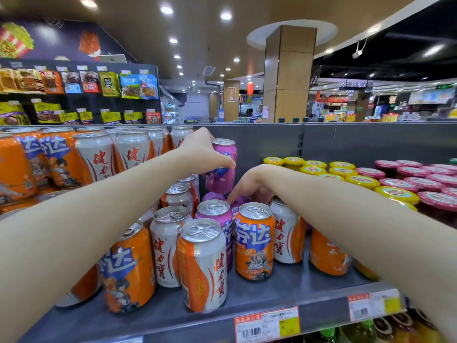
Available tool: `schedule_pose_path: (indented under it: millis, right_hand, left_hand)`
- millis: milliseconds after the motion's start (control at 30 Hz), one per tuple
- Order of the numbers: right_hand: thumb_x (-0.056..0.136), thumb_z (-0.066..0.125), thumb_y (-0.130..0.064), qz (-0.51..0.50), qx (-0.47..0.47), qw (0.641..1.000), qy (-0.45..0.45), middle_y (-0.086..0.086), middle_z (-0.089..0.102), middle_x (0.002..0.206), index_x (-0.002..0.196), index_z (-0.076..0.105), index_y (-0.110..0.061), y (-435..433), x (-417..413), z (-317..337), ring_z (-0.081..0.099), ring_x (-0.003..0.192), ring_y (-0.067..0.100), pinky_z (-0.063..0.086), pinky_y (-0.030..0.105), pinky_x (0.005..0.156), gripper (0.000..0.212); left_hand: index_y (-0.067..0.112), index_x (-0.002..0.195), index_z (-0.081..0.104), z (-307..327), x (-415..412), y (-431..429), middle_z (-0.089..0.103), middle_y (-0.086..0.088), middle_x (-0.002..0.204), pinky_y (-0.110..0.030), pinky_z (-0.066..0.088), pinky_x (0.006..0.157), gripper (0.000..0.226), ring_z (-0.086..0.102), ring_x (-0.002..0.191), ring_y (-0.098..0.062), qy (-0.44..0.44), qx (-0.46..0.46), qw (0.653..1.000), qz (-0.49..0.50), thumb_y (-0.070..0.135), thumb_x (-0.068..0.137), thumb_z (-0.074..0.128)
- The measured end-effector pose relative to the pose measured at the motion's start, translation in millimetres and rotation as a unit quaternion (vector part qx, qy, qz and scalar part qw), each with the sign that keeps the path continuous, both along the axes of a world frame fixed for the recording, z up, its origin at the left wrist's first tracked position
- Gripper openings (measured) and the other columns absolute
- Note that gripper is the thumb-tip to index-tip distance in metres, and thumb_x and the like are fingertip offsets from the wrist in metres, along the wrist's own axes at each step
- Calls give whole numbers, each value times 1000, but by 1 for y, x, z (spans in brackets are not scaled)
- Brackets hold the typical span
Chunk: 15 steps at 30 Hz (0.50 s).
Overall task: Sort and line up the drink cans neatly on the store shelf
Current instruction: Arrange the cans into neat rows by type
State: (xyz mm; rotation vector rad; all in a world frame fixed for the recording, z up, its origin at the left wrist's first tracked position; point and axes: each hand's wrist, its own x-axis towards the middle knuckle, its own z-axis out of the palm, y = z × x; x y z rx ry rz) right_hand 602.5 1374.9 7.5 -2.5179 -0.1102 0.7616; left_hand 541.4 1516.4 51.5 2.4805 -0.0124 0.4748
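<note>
My left hand (201,151) grips a purple can (222,167) and holds it up at the back of the grey shelf (272,293). Just below and to the right, my right hand (249,185) reaches down onto another purple can (241,201) lying behind the front cans; its fingers curl over it, and the grip itself is partly hidden. A mixed cluster stands in front: an upright purple can (216,219), an orange can with blue lettering (254,241), and white-and-orange cans (201,263). Rows of orange cans (57,159) and white cans (96,157) stand lined up at the left.
Jars with yellow lids (314,169) and pink lids (410,184) fill the shelf's right side. A grey back panel (346,142) rises behind the cans. Price tags (267,323) hang on the front edge, with bottles below. Snack packets (108,84) hang at the far left.
</note>
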Motion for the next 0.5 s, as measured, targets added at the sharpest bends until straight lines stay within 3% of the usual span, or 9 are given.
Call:
schedule_pose_path:
  millis: [67, 100, 167, 200, 300, 367, 433, 500]
  right_hand:
    - [91, 77, -22, -8, 11, 1000, 11, 23, 54, 143, 124, 58, 0, -1, 3, 0, 58, 129, 38, 53, 46, 103, 43]
    - [85, 83, -19, -13, 22, 999, 21, 23, 56, 142, 121, 60, 1, -3, 4, 1, 61, 126, 38, 53, 47, 104, 48]
    - [71, 91, -17, -6, 41, 999, 33, 23, 59, 141, 133, 59, 0, -11, 6, 3, 64, 123, 38, 53, 49, 104, 72]
    - [72, 90, -15, 1, 54, 998, 40, 23, 61, 139, 134, 60, 0, -13, 6, 4, 64, 123, 38, 52, 50, 105, 71]
    - [86, 80, -12, 10, 84, 996, 1, 19, 71, 112, 108, 68, -2, -22, -3, 11, 67, 113, 36, 53, 47, 103, 27]
    - [83, 82, -12, 14, 97, 994, -45, 16, 72, 97, 96, 68, -3, -27, -8, 15, 71, 94, 33, 58, 44, 94, 21]
    - [75, 90, -15, 33, 84, 990, -110, 12, 71, 88, 92, 69, -3, -31, -12, 18, 69, 78, 28, 63, 37, 75, 30]
    - [68, 94, -22, 71, 42, 975, -205, 8, 67, 87, 95, 67, -7, -33, -14, 20, 64, 76, 21, 55, 29, 60, 41]
  left_hand:
    - [14, 116, 54, 0, 0, 0, 64, -8, 106, -45, 63, 82, 65, 68, 96, -24, -3, -5, 1000, -4, 44, 71, 90]
    - [14, 110, 56, 0, 0, 0, 66, -8, 103, -45, 64, 78, 58, 69, 93, -23, -1, -12, 1000, -8, 42, 72, 90]
    - [12, 103, 62, 1, 2, -1, 71, -9, 100, -42, 66, 70, 48, 72, 87, -21, 9, -37, 999, -20, 39, 74, 89]
    - [11, 103, 63, 3, 3, -2, 72, -9, 99, -40, 66, 68, 47, 73, 86, -21, 14, -44, 999, -22, 39, 75, 89]
    - [7, 107, 60, 8, 5, -3, 70, -10, 98, -28, 61, 52, 49, 73, 81, -23, 26, -52, 998, -8, 38, 78, 87]
    - [5, 111, 58, 12, 6, 0, 67, -11, 99, -24, 55, 43, 53, 73, 78, -24, 28, -60, 998, -2, 37, 79, 86]
    - [4, 114, 58, 16, 8, 5, 67, -12, 103, -28, 59, 49, 56, 74, 79, -25, 24, -57, 998, 3, 36, 78, 87]
    - [3, 112, 58, 17, 9, 9, 66, -12, 100, -30, 59, 51, 54, 72, 80, -24, 23, -48, 999, 6, 35, 79, 87]
